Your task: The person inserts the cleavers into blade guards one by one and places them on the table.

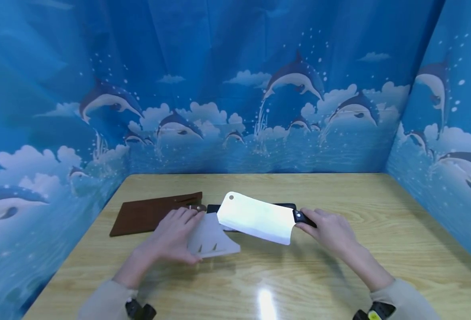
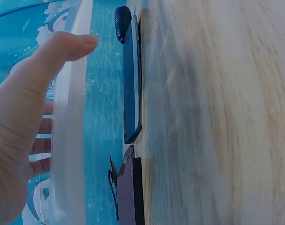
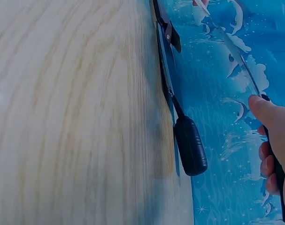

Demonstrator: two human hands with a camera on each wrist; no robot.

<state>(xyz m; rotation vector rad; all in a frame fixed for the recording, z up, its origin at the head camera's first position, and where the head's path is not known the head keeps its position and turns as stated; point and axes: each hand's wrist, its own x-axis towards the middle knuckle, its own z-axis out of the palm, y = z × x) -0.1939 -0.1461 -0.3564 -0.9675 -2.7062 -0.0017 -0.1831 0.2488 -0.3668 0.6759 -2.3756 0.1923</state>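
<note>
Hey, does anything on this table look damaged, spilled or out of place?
Nothing clearly stands out: no spill or obvious damage shows. The right hand grips a cleaver, the left hand holds a white slotted piece, and the brown sheath lies on the table.

Wood-grain table (image 1: pixel 311 280) | 1 brown sheath (image 1: pixel 139 218), left | 1 black-handled flat item (image 2: pixel 131 89) alongside

- We have a cleaver (image 1: pixel 255 218): broad bright blade, hole at the tip's upper corner, black riveted handle; raised off the table (image 1: pixel 307 280), blade pointing left.
- We also have a white slitted piece (image 1: pixel 211 233), raised, left of the blade; contact unclear.
</note>
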